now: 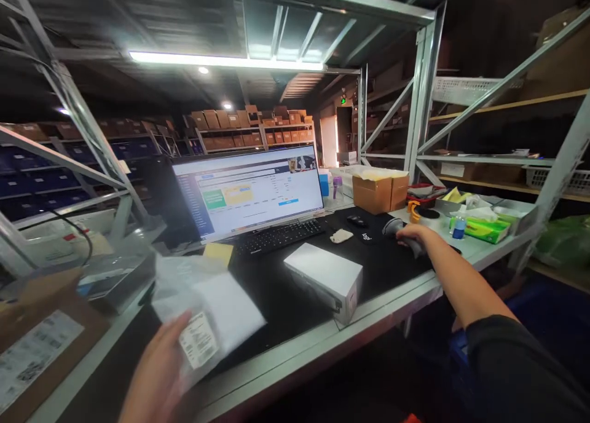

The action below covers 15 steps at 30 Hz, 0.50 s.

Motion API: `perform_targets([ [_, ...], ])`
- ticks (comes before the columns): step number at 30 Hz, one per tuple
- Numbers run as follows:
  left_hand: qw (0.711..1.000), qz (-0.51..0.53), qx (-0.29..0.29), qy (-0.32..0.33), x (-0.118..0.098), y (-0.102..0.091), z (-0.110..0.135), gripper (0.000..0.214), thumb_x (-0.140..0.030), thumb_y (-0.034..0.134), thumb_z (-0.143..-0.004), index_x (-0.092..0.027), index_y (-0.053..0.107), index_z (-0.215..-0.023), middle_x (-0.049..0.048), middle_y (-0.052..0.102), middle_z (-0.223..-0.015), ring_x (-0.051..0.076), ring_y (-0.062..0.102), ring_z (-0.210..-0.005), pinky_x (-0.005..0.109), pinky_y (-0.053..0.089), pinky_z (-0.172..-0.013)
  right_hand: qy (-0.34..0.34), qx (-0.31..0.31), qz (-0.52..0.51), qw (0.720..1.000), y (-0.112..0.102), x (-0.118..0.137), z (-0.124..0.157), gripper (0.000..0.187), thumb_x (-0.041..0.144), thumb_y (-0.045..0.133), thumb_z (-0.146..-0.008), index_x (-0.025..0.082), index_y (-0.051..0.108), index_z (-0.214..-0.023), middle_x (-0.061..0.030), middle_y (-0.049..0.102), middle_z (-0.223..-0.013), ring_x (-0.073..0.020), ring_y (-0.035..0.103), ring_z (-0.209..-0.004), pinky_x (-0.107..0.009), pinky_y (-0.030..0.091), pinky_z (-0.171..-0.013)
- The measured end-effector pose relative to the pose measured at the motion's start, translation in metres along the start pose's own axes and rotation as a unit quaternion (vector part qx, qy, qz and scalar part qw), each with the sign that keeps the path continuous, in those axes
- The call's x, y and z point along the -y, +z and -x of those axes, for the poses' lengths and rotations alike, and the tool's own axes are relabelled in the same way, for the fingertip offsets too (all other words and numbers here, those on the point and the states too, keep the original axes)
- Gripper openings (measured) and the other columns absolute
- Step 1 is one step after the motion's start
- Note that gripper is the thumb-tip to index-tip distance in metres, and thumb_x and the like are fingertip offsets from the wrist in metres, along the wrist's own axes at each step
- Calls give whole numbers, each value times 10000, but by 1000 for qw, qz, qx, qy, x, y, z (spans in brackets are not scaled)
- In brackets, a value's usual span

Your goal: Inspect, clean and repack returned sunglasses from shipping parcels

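Nearest the camera, the person's left hand [159,364] grips a translucent plastic packet [233,312] bearing a printed label [199,340], at the desk's left. The right hand [416,235] is closed around a handheld scanner [391,227]. A white box [325,272] sits between them, before the keyboard [281,236].

Head-height view, forward and down

The head-worn camera looks across the bench [391,303] to the monitor [258,195], wide enough to catch distant shelves [230,130]; the left hand [159,364] sits nearest, the right hand [413,233] farther off.
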<state>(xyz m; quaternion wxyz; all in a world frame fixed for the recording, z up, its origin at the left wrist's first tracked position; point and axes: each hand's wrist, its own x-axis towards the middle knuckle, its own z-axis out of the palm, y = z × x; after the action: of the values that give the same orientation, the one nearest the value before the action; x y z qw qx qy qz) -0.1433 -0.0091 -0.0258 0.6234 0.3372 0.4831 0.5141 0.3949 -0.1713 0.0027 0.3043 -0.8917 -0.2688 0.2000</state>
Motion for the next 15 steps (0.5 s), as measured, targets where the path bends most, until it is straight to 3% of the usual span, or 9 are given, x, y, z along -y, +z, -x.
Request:
perform_targets([
  [3,999,41,5,-15,18,19,13,164,-144,594,-874,-138,668,-1020,46,718,-728,204,703,-563,386,642,-688,-7,11,-65,998,8,-4,20,237,351,605,-1002,135,636,-1095,-35,658,-954,-129,631,-737,-277,562,-657],
  [5,998,57,2,-16,36,28,17,177,-125,599,-873,-137,667,-1036,52,733,-766,196,708,-573,367,642,-677,-21,11,-107,994,16,-23,46,190,301,566,-1005,129,633,-1053,-9,632,-827,-98,575,-618,-230,508,-583],
  [8,998,60,14,-33,62,32,17,160,-102,600,-874,-130,666,-1018,63,742,-793,198,718,-598,318,632,-616,-56,28,-166,984,43,-69,107,247,334,627,-909,137,648,-1055,5,609,-706,-108,546,-548,-227,458,-524],
  [11,997,53,31,-53,82,31,12,150,-110,601,-881,-116,667,-1015,73,742,-798,208,726,-612,302,627,-581,-64,51,-219,972,78,-104,180,429,502,750,-685,153,657,-917,8,585,-573,-149,523,-473,-267,406,-453],
  [15,996,47,35,-66,96,31,4,160,-105,592,-887,-97,660,-1032,65,733,-771,202,722,-593,285,622,-559,-42,25,-206,977,112,-99,245,340,498,682,-632,189,600,-745,-23,625,-606,-160,550,-520,-276,426,-488],
])
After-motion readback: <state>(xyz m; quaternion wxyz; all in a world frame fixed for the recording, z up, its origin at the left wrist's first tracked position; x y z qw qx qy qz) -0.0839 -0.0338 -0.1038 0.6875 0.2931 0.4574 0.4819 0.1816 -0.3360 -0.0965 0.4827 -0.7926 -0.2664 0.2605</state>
